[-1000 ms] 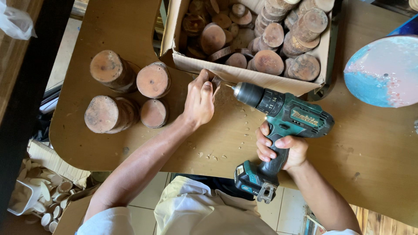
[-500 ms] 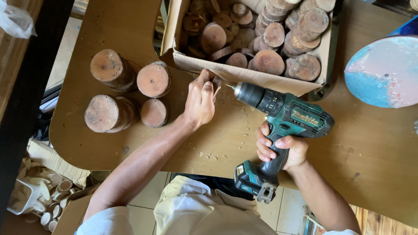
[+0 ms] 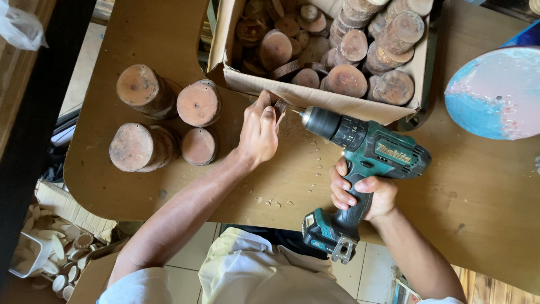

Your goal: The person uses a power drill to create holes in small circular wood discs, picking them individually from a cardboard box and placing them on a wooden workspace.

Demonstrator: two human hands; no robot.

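Note:
My right hand (image 3: pixel 363 194) grips the handle of a teal and black cordless drill (image 3: pixel 365 152), its bit pointing left. My left hand (image 3: pixel 260 132) pinches a small round wood slice (image 3: pixel 279 107) on edge against the tip of the bit, just in front of the cardboard box; most of the slice is hidden by my fingers. Both hands rest over the brown wooden table (image 3: pixel 478 191), with small wood chips scattered near its front edge.
An open cardboard box (image 3: pixel 270 84) holds several round wood slices (image 3: pixel 346 79). Stacks of wood slices (image 3: pixel 197 104) stand to the left on the table. A round blue and pink disc (image 3: pixel 498 93) lies at right. Below left is a bin of pale pieces (image 3: pixel 48 253).

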